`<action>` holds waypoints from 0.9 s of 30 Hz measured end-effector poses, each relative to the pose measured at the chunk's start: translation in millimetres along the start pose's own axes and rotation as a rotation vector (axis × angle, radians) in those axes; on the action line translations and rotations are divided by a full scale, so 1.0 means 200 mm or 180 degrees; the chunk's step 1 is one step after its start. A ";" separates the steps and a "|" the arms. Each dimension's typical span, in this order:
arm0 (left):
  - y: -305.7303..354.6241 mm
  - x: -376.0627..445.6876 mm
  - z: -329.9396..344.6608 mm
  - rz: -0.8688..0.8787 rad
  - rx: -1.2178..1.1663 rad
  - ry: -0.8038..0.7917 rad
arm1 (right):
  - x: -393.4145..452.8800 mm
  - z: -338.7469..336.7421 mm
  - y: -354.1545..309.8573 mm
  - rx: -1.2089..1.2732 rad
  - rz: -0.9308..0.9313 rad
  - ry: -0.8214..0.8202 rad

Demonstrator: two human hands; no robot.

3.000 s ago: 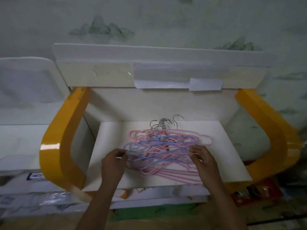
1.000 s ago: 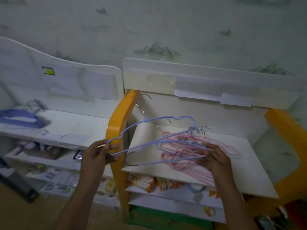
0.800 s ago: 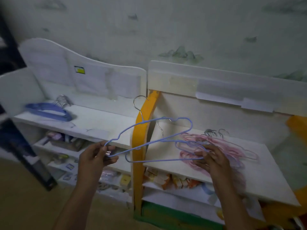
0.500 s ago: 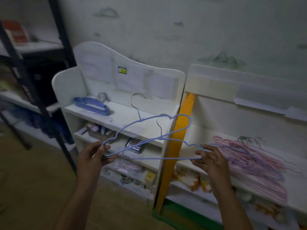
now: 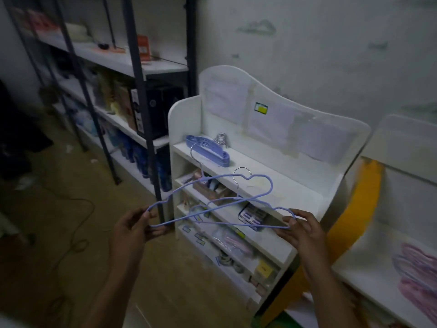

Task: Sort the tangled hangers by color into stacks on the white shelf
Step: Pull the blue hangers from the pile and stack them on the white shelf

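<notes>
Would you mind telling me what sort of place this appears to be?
Probably a shop stockroom or storage room: a dark metal rack loaded with boxed goods, a white shelf with small packaged items below, and a bare, stained wall.

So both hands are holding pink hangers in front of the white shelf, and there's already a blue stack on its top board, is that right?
Not quite: the hangers held between the left hand and right hand are blue, not pink. The head view shows this. The rest holds: they are in front of the white shelf, and a blue stack lies on its top board.
</notes>
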State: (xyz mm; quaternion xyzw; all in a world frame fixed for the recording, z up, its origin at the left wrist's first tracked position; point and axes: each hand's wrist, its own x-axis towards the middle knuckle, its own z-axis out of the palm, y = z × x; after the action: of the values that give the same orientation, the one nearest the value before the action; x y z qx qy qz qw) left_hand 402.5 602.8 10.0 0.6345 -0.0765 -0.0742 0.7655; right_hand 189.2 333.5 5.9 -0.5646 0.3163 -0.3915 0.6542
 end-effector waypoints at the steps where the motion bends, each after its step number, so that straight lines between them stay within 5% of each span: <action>1: -0.01 0.04 -0.03 -0.0012 0.0023 0.0075 | 0.03 0.05 0.01 0.0020 0.0010 -0.0050; 10: -0.05 0.41 -0.10 0.0039 0.0146 0.0441 | 0.46 0.43 0.18 -0.0019 0.0119 -0.0273; 27: -0.12 1.25 0.31 0.0001 0.0278 0.0458 | 1.34 0.81 0.30 0.0181 0.0167 -0.0280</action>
State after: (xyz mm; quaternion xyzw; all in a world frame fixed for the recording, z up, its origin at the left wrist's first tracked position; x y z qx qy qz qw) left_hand 632.9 485.8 3.8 0.6709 -0.0245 -0.0249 0.7407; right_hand 469.7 183.9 -20.2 -0.5539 0.2906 -0.3579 0.6933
